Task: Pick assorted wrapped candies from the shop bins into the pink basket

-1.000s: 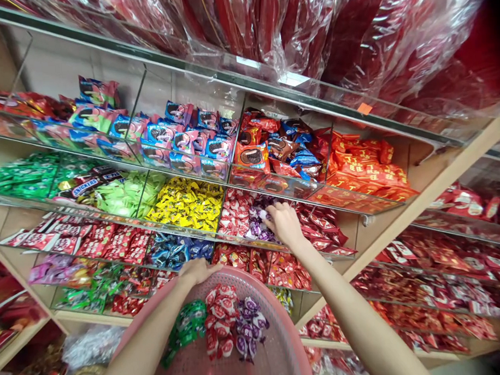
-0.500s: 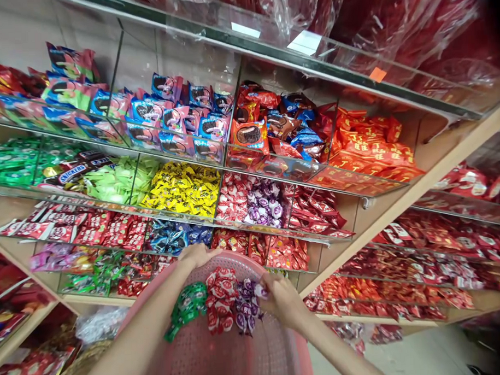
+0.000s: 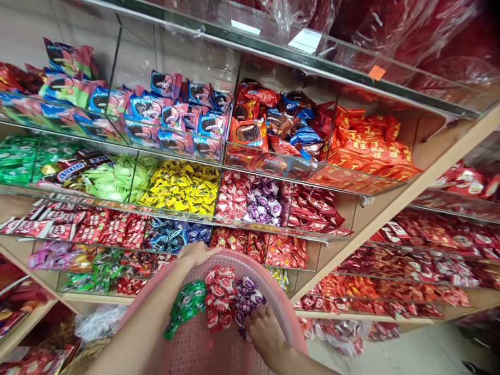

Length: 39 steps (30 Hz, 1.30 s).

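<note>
Your left hand (image 3: 197,254) is curled over the rim of a pink perforated plastic basket (image 3: 246,258), closed on the edge and holding nothing else. Your right hand (image 3: 266,334) is down inside the basket, palm toward the floor and fingers spread, well open. Its fingertips (image 3: 254,317) are touching or just beside the lower edge of the sweets; from this angle I cannot be sure whether a piece lies under them, but it shows no closed grip.

The basket holds three loose heaps, side by side: green-wrapped sweets (image 3: 185,306), red-and-white-wrapped sweets (image 3: 219,295), and purple-and-white-wrapped sweets (image 3: 249,298). The purple heap is nearest your right hand.

For good handling, keep your right fingers low and light so the wrappers do not slide into the neighbouring heap. Hold the rim steady so the basket stays level.

Ahead, a wooden shelf unit (image 3: 398,196) carries clear acrylic bins. Purple-and-white sweets fill a bin (image 3: 262,203) beside red-and-white ones, with yellow-wrapped sweets (image 3: 183,188) to the left. Snickers bars (image 3: 71,172) lie further left, and sandwich-cookie packs (image 3: 248,132) sit in the row above. Red cellophane-wrapped packs (image 3: 392,18) fill the top shelf.
</note>
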Tool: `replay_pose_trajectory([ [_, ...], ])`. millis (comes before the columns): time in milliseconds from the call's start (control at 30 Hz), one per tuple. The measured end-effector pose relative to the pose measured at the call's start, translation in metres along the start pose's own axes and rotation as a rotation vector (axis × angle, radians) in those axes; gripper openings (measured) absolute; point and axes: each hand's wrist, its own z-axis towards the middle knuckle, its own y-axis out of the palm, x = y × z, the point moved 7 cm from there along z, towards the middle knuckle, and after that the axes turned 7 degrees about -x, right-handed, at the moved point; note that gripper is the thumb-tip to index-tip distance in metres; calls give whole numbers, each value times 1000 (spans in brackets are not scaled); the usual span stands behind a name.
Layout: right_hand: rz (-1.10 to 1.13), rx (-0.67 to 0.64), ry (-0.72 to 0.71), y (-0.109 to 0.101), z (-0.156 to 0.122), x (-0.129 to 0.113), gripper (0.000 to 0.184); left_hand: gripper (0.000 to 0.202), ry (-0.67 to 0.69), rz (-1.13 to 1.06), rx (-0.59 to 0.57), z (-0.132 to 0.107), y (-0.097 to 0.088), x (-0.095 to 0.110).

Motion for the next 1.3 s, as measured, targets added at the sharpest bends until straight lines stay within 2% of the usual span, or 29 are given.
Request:
replay_pose_trajectory([
  [233, -36, -9, 102, 18, 8, 9, 29, 80, -5, -14, 9, 1, 1, -1],
  [300, -52, -34, 107, 17, 8, 8, 28, 80, -7, -20, 12, 1, 1, -2],
  [367, -47, -89, 108, 4, 6, 10, 25, 79, -8, -18, 18, 1, 0, -2],
  [467, 46, -126, 98, -42, 0, 22, 20, 78, 0, -16, 25, -1, -1, -1],
  [533, 91, -16, 92, -93, -5, 38, 20, 78, 11, -16, 28, -1, -1, -1],
  [600, 107, 157, 124, -147, -10, 60, 22, 77, 17, -16, 29, -1, 0, -1],
  [667, 113, 292, 190, -192, -13, 84, 22, 77, 13, -21, 26, 1, 1, -2],
  [733, 121, 407, 219, -226, -9, 103, 20, 77, 8, -24, 27, 3, 2, -3],
  [800, 127, 504, 206, -248, 2, 117, 17, 79, 7, -23, 38, 3, 1, -3],
  [900, 178, 545, 184, -258, 29, 131, 18, 80, 3, -22, 45, 3, 1, -3],
  [1067, 272, 371, 182, -247, 70, 140, 34, 78, 16, -27, 48, 0, 0, -2],
  [1167, 285, 369, 181, -247, 76, 140, 33, 77, 17, -26, 49, 1, 1, -3],
  [1300, 370, 443, 139, -250, 73, 145, 29, 77, 18, -25, 49, 4, 3, -5],
])
